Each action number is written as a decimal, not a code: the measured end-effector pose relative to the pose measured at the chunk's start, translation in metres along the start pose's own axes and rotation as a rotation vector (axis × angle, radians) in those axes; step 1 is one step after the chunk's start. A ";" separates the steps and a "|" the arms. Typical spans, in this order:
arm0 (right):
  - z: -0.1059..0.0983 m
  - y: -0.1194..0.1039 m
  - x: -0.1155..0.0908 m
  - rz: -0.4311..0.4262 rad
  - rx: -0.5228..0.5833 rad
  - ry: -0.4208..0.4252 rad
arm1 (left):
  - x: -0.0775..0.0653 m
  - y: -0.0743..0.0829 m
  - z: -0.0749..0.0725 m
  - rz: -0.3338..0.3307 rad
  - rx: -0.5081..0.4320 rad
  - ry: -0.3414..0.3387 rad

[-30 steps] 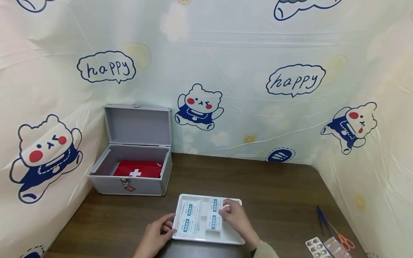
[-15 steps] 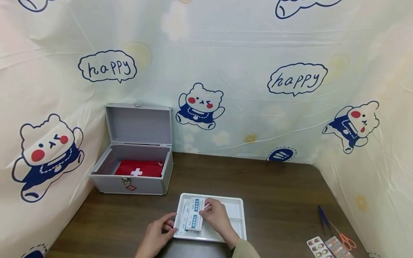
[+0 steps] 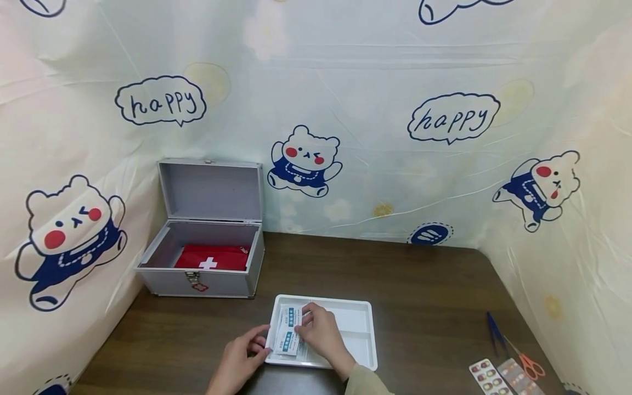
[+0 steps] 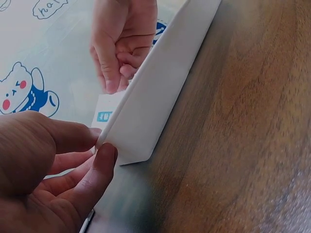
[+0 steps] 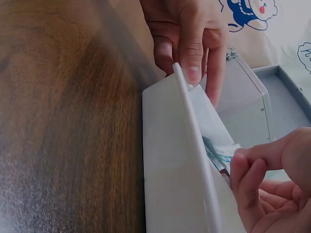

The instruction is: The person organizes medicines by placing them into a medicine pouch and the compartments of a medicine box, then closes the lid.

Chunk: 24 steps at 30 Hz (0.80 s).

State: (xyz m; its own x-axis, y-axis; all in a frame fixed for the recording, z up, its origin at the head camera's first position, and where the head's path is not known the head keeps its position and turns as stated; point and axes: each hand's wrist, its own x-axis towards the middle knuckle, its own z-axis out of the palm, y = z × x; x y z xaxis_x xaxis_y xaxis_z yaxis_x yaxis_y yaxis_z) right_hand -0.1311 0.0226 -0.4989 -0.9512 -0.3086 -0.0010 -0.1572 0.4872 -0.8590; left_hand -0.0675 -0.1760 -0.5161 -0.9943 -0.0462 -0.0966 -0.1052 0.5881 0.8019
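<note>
A white divided tray (image 3: 353,318) stands on the table. My left hand (image 3: 239,354) grips its left rim; in the left wrist view the thumb and a finger pinch the tray wall (image 4: 160,97). Over the tray's left section, my right hand (image 3: 323,336) pinches the right edge of a flat white packet (image 3: 286,343) with blue printed labels. This packet lies over similar clear-edged packets there, mostly hidden beneath it. From the right wrist view, thumb and index fingertips of the right hand (image 5: 272,179) meet just inside the tray rim, at the packet (image 5: 227,151).
Behind the tray at left, an open grey metal case (image 3: 212,285) holds a red pouch (image 3: 222,257) with a white cross. Blue tweezers (image 3: 495,329), orange-handled scissors (image 3: 530,367) and blister packs of pills (image 3: 489,377) lie at the right. A printed curtain (image 3: 365,181) encloses the table.
My right hand has carried the labelled packet from the tray's middle leftward onto the packets in the left section. The left hand has kept its hold on the rim.
</note>
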 end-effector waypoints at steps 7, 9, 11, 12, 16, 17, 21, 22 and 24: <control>-0.001 -0.001 -0.004 -0.019 -0.086 0.023 | 0.001 0.002 -0.001 -0.002 -0.007 -0.005; -0.003 -0.001 -0.006 -0.019 -0.104 0.014 | 0.001 0.002 -0.001 0.000 -0.005 -0.006; -0.008 -0.001 -0.009 -0.027 -0.117 0.006 | 0.001 0.001 0.000 0.009 -0.008 0.000; -0.012 0.000 -0.011 -0.033 -0.118 0.001 | 0.001 0.001 0.001 0.011 -0.011 0.003; -0.033 0.004 -0.022 -0.084 -0.117 -0.002 | 0.000 0.001 0.001 0.014 -0.005 0.014; -0.040 0.005 -0.025 -0.099 -0.112 0.000 | 0.000 0.001 0.001 0.007 0.001 0.015; -0.070 0.015 -0.037 -0.166 -0.115 0.045 | 0.001 0.001 -0.001 -0.032 0.013 0.008; -0.078 0.018 -0.040 -0.172 -0.120 0.061 | 0.001 0.002 -0.001 -0.042 0.014 0.004; -0.095 0.024 -0.047 -0.157 -0.141 0.100 | 0.002 0.002 -0.001 -0.061 0.018 -0.006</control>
State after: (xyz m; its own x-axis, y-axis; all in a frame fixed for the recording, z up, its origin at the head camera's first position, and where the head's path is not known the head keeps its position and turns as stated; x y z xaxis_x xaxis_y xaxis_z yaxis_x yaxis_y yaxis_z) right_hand -0.1150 0.1262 -0.4710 -0.9325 -0.3108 0.1839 -0.3345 0.5510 -0.7646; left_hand -0.0697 -0.1762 -0.5141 -0.9858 -0.0776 -0.1487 -0.1653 0.5991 0.7834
